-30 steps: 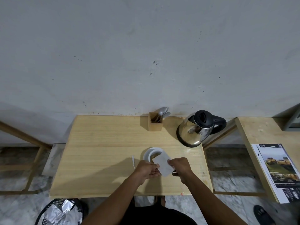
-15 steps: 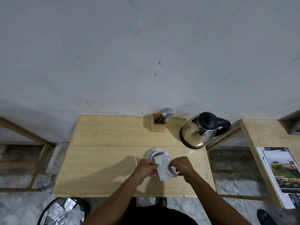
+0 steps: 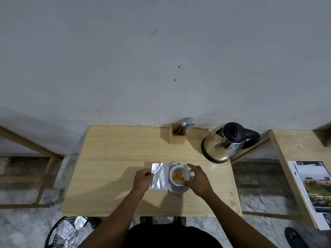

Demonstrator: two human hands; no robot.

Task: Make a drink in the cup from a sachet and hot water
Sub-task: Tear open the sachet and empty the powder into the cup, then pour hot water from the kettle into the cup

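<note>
A white cup [image 3: 179, 176] with orange powder in its bottom stands on a white saucer [image 3: 180, 190] near the front middle of the wooden table [image 3: 116, 154]. My left hand [image 3: 142, 180] holds a silver sachet [image 3: 160, 176] just left of the cup. My right hand [image 3: 198, 179] rests at the cup's right side, fingers spread, thumb touching the rim. A steel kettle [image 3: 223, 142] with a black lid and handle stands at the back right.
A wooden holder [image 3: 177, 136] with spoons and a fork sits at the back, by the wall. A black basket [image 3: 66, 231] with crumpled foil is on the floor at front left. A second table [image 3: 293, 151] with a printed sheet [image 3: 311, 192] stands on the right.
Both hands held the sachet over the cup. Now the left hand has carried it to the left of the cup, the right hand has let go, and orange powder shows in the cup.
</note>
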